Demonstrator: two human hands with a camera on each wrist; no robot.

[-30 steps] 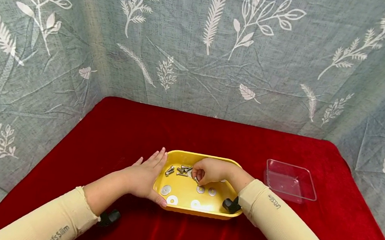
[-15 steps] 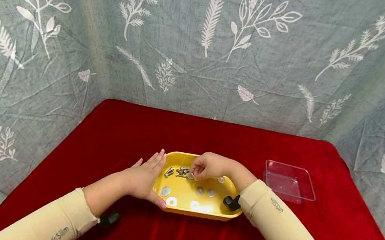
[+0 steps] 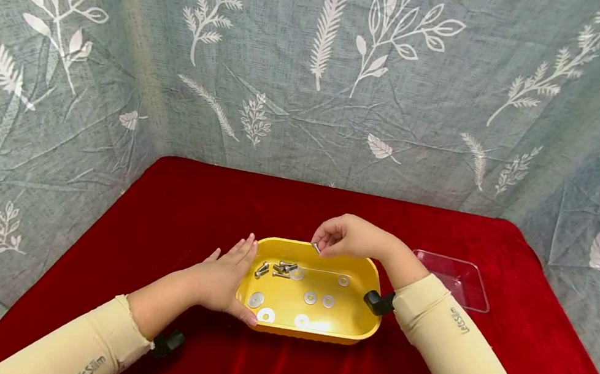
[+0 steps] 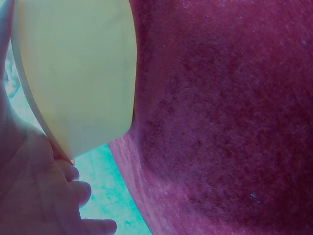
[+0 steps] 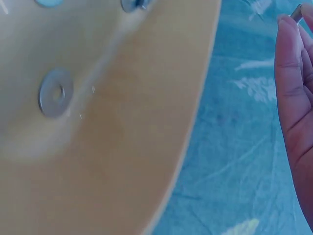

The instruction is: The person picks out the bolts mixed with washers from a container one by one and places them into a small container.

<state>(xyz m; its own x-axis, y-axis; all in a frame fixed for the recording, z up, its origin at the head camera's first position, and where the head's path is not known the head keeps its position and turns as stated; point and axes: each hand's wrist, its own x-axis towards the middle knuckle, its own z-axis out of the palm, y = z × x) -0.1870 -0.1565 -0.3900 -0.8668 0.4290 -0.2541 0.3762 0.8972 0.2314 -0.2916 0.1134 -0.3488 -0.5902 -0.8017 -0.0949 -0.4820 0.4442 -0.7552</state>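
A yellow tray point(image 3: 276, 300) stands on the red cloth, with several silver bolts point(image 3: 285, 267) heaped at its far left and several flat washers point(image 3: 310, 298) spread over its floor. My left hand point(image 3: 220, 278) rests against the tray's left end, fingers straight along the far side and thumb at the near corner. In the left wrist view the tray's outer wall point(image 4: 78, 73) lies beside the palm. Above the tray's far rim, my right hand point(image 3: 355, 238) pinches a small silver bolt point(image 3: 316, 247) between thumb and fingertips; most of the bolt is hidden by them.
A clear plastic box point(image 3: 480, 288) stands right of the tray, partly covered by the right forearm. Red cloth point(image 3: 232, 198) covers the table, and a grey-green leaf-patterned curtain point(image 3: 285, 123) hangs behind. Black wrist mounts point(image 3: 378, 302) stick out below the wrists.
My right hand has lifted from the bolt heap up to the tray's far rim, carrying a bolt and uncovering a washer beside the heap. The left hand stays at the tray's end.
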